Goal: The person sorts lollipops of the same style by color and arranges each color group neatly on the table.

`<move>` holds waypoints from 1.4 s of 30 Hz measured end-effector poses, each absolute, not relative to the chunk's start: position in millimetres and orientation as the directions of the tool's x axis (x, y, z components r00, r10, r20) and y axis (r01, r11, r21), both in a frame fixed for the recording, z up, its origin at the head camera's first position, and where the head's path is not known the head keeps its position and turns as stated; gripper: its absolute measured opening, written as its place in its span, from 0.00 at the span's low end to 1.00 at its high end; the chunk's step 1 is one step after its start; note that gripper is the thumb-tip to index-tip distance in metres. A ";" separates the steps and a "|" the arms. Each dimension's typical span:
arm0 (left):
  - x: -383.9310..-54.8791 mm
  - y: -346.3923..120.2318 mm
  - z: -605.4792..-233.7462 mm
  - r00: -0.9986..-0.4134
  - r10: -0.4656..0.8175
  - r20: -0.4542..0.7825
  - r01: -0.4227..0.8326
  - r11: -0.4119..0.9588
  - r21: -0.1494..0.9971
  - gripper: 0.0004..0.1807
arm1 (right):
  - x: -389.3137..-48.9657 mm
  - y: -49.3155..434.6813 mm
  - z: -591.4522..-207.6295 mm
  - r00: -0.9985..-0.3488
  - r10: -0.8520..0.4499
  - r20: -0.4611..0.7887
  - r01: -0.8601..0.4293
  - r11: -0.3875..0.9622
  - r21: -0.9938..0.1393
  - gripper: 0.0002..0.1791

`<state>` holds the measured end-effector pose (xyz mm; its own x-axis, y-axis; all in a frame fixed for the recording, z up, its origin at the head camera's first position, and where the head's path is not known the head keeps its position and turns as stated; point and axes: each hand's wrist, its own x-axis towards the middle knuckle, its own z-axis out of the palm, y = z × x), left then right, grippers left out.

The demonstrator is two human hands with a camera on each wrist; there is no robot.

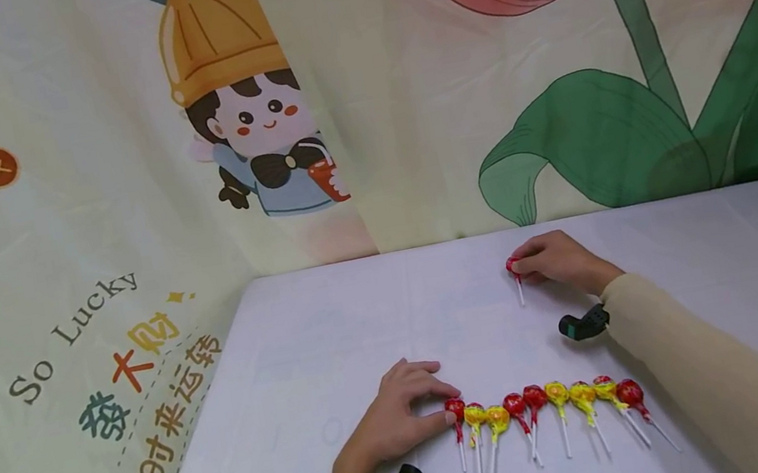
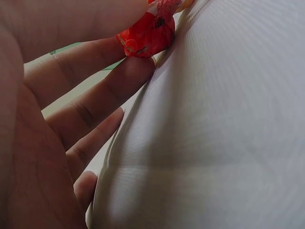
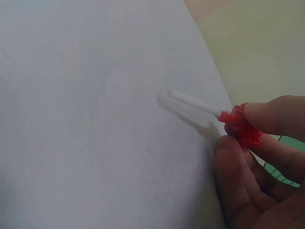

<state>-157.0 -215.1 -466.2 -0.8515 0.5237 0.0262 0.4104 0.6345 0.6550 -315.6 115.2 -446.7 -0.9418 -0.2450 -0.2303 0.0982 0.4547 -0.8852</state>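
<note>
A red-wrapped lollipop (image 1: 512, 267) is pinched by its head between the thumb and fingers of my right hand (image 1: 566, 263), over the back of the table. Its white stick (image 3: 195, 102) points down toward the cloth in the head view. At the left end of a row of lollipops, my left hand (image 1: 406, 413) holds another red lollipop (image 1: 454, 409) by the head, thumb on one side and fingertips on the other. In the left wrist view this red head (image 2: 147, 38) sits between thumb and fingers. Beside it come a yellow lollipop (image 1: 475, 416) and another yellow one (image 1: 498, 420).
The row runs right with red lollipops (image 1: 534, 397), yellow ones (image 1: 557, 393) and a red one (image 1: 630, 393) at the far end, sticks toward me. A white cloth covers the table (image 1: 333, 321). A printed curtain (image 1: 393, 99) hangs behind its back edge.
</note>
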 end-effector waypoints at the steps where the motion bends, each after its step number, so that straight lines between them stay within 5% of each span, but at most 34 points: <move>1: -157.1 -214.9 -466.1 -0.852 0.523 0.022 0.408 0.637 0.654 0.12 | -315.8 114.3 -446.4 -0.942 -0.244 -0.230 0.096 0.462 -0.881 0.22; 42: -156.0 -213.4 -463.5 -0.860 0.509 0.005 0.385 0.643 0.663 0.12 | -320.0 107.8 -456.0 -0.962 -0.204 -0.179 0.031 0.572 -0.820 0.22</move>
<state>-156.0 -213.4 -463.5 -0.8605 0.5094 0.0054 0.3846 0.6426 0.6627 -320.0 107.8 -456.0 -0.9624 -0.2044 -0.1790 0.0309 0.5722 -0.8195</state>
